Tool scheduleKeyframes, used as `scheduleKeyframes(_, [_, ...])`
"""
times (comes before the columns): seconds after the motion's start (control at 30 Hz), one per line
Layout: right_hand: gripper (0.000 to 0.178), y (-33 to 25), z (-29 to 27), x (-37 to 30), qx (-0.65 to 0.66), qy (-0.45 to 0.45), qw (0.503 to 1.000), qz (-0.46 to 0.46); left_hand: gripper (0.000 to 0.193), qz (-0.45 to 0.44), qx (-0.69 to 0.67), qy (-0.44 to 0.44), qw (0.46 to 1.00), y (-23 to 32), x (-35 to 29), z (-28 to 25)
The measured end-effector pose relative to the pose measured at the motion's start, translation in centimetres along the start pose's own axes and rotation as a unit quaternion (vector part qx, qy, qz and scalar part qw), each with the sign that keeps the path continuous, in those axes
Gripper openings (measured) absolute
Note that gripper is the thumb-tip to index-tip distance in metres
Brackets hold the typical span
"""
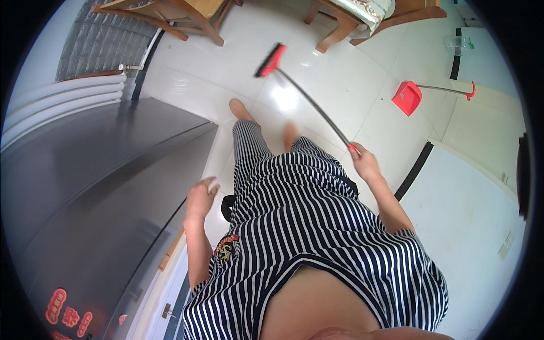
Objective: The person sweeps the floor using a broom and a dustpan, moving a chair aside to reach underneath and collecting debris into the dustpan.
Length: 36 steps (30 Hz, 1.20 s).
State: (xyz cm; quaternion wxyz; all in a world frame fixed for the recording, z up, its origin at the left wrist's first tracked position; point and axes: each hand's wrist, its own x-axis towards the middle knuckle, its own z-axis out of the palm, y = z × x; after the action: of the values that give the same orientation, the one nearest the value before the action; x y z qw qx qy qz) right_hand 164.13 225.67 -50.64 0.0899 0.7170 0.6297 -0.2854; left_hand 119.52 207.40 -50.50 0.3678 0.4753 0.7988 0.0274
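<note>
My right hand is wrapped round the top end of a broom with a thin metal handle. Its red head with dark bristles is out ahead of my feet, over the white tiled floor. My left hand hangs beside the grey fridge, fingers loosely curled but apart, holding nothing. To the right on the floor lies a red dustpan with a long metal handle; a small grey bit shows in its pan.
A tall grey fridge stands close on my left, with a white radiator beyond it. Wooden chairs and a cloth-covered table are ahead. White walls with dark skirting run along the right.
</note>
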Motion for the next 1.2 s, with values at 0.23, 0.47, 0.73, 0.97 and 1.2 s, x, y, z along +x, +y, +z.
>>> scheduleKeyframes(0.23, [0.037, -8.8, 0.1, 6.2, -0.069, -0.051, 0.995, -0.052, 0.03, 0.132, -0.072, 0.111, 0.982, 8.6, 3.9, -6.4])
scheduleKeyframes(0.47, [0.045, -5.4, -7.3, 7.8, -0.068, -0.085, 0.991, 0.08, 0.033, 0.128, -0.351, 0.236, 0.897, 14.1, 16.8, -19.6])
scheduleKeyframes(0.73, [0.046, -6.2, -15.9, 4.8, 0.227, -0.057, 0.941, 0.245, 0.085, 0.063, -0.623, 0.191, 0.756, 19.1, 35.4, -36.4])
scheduleKeyframes(0.97, [0.036, -8.0, -13.6, 3.4, 0.463, -0.181, 0.845, 0.199, 0.089, -0.033, -0.796, 0.155, 0.584, 19.8, 44.3, -42.3])
scheduleKeyframes(1.2, [0.032, -15.6, -14.5, 7.3, 0.442, -0.149, 0.865, 0.185, 0.054, -0.099, -0.793, 0.125, 0.588, 17.8, 46.9, -41.5])
